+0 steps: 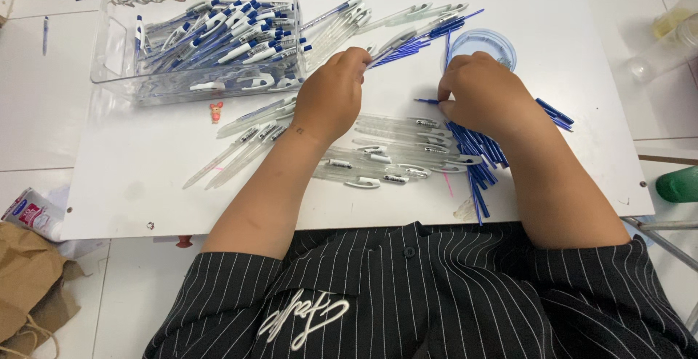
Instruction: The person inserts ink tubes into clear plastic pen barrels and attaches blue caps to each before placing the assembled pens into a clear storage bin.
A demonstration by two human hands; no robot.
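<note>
My left hand (331, 93) rests on the white board (145, 162) with its fingers closed on a clear pen barrel (396, 41) that points up and right. My right hand (480, 93) is beside it, fingertips pinching a thin blue refill (427, 101) from the heap of blue refills (476, 159). Several empty clear pen barrels (392, 155) lie between and below the hands. A clear plastic bin (196, 32) at the upper left holds several finished blue-and-white pens.
A small round clear lid (483, 42) sits just above my right hand. More clear barrels (240, 141) lie left of my left arm, near a tiny red figure (216, 112). A brown paper bag (29, 279), a green bottle (676, 184) and clear bottles (669, 39) stand on the floor.
</note>
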